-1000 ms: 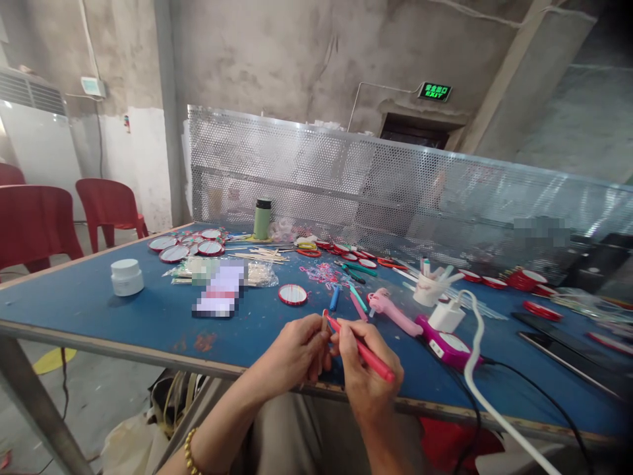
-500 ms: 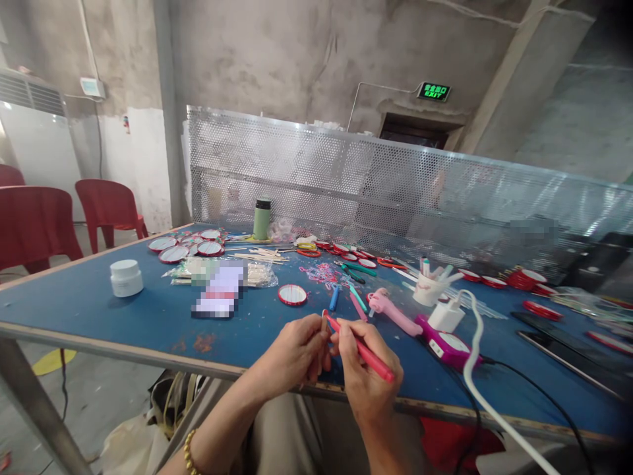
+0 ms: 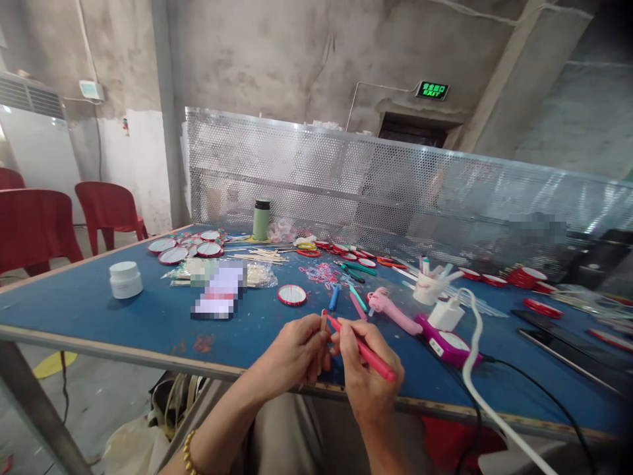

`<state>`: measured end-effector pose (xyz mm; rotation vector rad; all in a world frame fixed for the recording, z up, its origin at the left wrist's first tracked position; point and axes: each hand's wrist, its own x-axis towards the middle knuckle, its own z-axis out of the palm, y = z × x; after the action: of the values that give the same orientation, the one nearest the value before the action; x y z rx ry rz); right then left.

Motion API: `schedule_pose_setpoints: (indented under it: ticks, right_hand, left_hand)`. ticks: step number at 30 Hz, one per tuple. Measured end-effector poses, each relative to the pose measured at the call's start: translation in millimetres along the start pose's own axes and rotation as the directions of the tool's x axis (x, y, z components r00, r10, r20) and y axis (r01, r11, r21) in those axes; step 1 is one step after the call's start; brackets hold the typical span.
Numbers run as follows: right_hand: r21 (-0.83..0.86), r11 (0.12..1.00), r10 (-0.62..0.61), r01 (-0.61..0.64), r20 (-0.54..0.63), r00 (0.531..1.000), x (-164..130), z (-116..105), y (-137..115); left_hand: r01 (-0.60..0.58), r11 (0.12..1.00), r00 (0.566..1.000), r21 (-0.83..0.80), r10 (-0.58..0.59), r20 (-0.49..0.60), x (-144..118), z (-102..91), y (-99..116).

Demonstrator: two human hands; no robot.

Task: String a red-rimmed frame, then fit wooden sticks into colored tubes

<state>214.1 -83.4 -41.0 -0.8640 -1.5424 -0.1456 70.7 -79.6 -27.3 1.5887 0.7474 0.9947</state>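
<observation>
A thin wooden stick (image 3: 323, 323) stands nearly upright between the fingers of my left hand (image 3: 295, 348), its top end reddish. My right hand (image 3: 370, 382) is closed around a red marker pen (image 3: 372, 358), whose tip meets or nearly meets the top of the stick. Both hands are close together over the front edge of the blue table (image 3: 163, 323). Just beyond them lies a round white disc with a red rim (image 3: 292, 295). The stick's lower part is mostly hidden by my left fingers.
On the left are a white jar (image 3: 125, 280) and a blurred phone (image 3: 220, 290). A pink glue-gun-like tool (image 3: 393, 310), purple device (image 3: 448, 346), white cable (image 3: 477, 343) and cup of pens (image 3: 428, 288) are on the right. A perforated metal panel (image 3: 306, 171) borders the back.
The top of the stick looks redder than before. My hands and the marker pen have barely shifted.
</observation>
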Motion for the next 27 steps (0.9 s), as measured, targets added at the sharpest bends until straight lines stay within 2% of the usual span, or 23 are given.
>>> schedule_pose_setpoints:
  ticks: [14,21,27]
  right_hand:
    - [0.004,1.000,0.017,-0.018,0.023,1.000,0.5,0.6,1.0]
    - [0.036,0.999,0.023,-0.023,-0.017,1.000,-3.0,-0.1,3.7]
    - [0.015,1.000,0.011,-0.011,0.017,1.000,-1.2,0.2,2.2]
  left_hand:
    - [0.003,1.000,1.000,-0.016,-0.003,0.002,0.3,-1.3,-0.5]
    - [0.011,1.000,1.000,-0.008,-0.011,0.006,0.1,-0.9,-0.2]
    - [0.011,1.000,1.000,-0.014,-0.011,0.003,0.0,-1.0,1.0]
